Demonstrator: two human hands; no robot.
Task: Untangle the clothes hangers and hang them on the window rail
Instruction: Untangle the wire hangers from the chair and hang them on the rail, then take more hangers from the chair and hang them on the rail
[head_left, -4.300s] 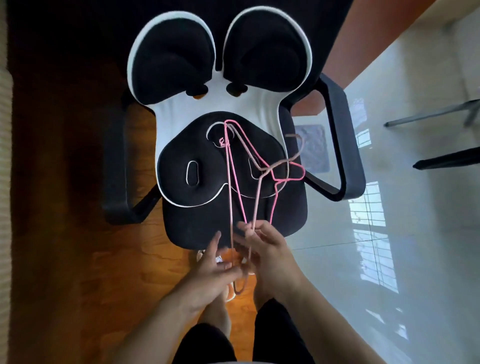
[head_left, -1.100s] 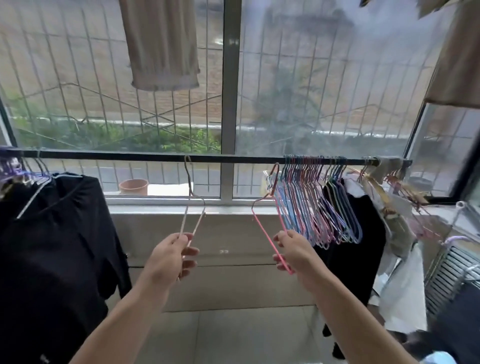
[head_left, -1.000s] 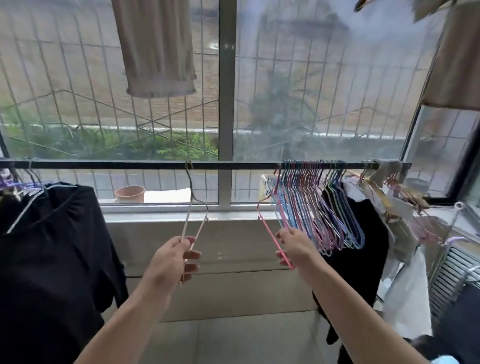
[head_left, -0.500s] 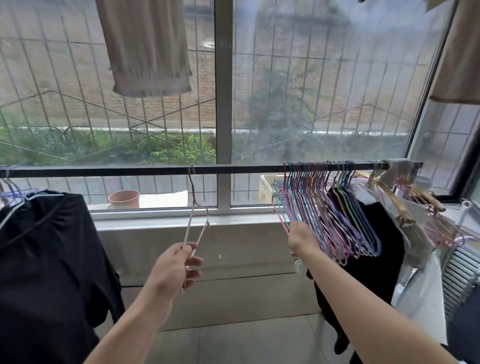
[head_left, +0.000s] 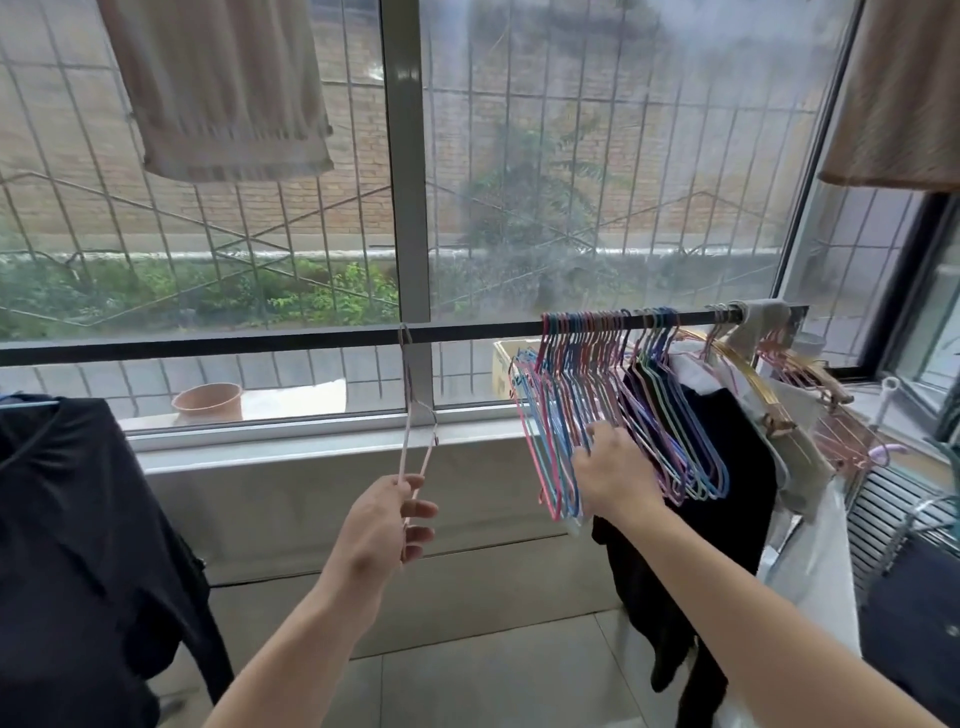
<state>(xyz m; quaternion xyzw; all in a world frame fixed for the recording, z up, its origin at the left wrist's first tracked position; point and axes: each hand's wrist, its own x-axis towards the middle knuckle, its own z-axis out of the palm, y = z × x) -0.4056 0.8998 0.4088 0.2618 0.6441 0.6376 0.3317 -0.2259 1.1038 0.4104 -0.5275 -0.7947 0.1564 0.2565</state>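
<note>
A black window rail (head_left: 260, 344) crosses mid-frame. At right, the right hand (head_left: 613, 470), which held a pink hanger a second ago, now presses among the bunch of coloured hangers (head_left: 613, 410) hung there; whether it pinches one I cannot tell. At centre, the left hand (head_left: 387, 525) still pinches the pale pink hanger (head_left: 413, 431), hooked on the rail, so both appear hung.

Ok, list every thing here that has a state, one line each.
pale pink hanger: hooked on the rail, lower end gripped by the left hand
left hand: gripping the pale pink hanger
right hand: among the coloured hangers, grip unclear
coloured hangers: bunched on the rail
window rail: horizontal, bearing hangers
black garment: hanging at left
</note>
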